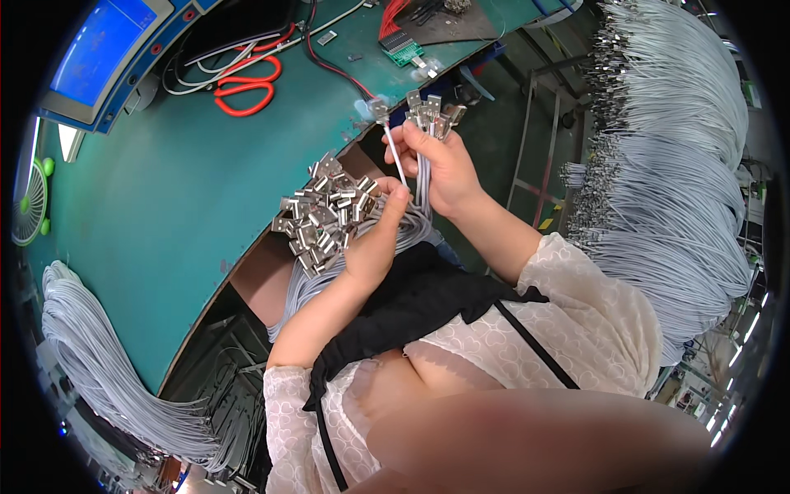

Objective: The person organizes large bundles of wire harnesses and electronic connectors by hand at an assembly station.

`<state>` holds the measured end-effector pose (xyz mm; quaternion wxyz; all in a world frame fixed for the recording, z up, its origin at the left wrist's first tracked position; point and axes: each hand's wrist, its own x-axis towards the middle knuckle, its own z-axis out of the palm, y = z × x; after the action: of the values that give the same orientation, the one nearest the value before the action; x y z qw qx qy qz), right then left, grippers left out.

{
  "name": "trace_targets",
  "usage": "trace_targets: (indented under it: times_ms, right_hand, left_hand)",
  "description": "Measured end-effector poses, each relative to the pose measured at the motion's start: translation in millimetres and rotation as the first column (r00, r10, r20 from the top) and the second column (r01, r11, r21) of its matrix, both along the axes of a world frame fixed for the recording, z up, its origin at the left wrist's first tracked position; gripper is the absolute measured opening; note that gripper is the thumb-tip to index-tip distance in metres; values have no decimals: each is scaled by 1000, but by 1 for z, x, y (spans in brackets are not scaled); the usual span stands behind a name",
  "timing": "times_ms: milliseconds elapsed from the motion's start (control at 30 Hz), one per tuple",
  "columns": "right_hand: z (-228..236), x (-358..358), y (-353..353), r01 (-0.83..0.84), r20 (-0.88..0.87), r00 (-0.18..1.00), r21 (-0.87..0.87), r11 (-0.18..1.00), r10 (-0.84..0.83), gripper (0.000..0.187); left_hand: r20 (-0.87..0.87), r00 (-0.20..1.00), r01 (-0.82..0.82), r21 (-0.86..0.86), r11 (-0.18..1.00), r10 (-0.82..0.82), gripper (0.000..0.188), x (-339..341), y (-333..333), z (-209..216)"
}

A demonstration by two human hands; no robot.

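Observation:
My left hand (375, 244) pinches a thin white USB cable (395, 154) between thumb and fingertips. That cable runs up to a small socket (378, 108) at the table edge, where its end meets red and black wires. My right hand (449, 170) is closed round several grey USB cables, their metal plugs (434, 115) fanned out above the fingers. A heap of metal USB plugs (322, 216) lies beside my left hand at the table edge, with grey cables (300, 288) trailing below it toward my lap.
Red-handled scissors (247, 86) and a green circuit board (403, 51) lie on the green table (164, 189). A blue-framed screen (103, 49) and a green fan (33, 202) stand at left. Grey cable bundles hang over the left edge (99, 346) and fill the right side (666, 181).

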<state>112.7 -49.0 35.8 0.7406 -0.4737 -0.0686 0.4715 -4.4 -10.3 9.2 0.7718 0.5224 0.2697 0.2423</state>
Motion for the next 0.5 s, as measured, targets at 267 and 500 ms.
trace_targets:
  times_ms: [267, 500]
  right_hand:
    - [-12, 15, 1, -16, 174, 984, -30, 999, 21, 13]
    - [-16, 27, 7, -94, 96, 991, 24, 995, 91, 10]
  left_hand:
    - [-33, 993, 109, -41, 993, -110, 8, -3, 1, 3]
    - [-64, 989, 137, 16, 990, -136, 17, 2, 8, -11]
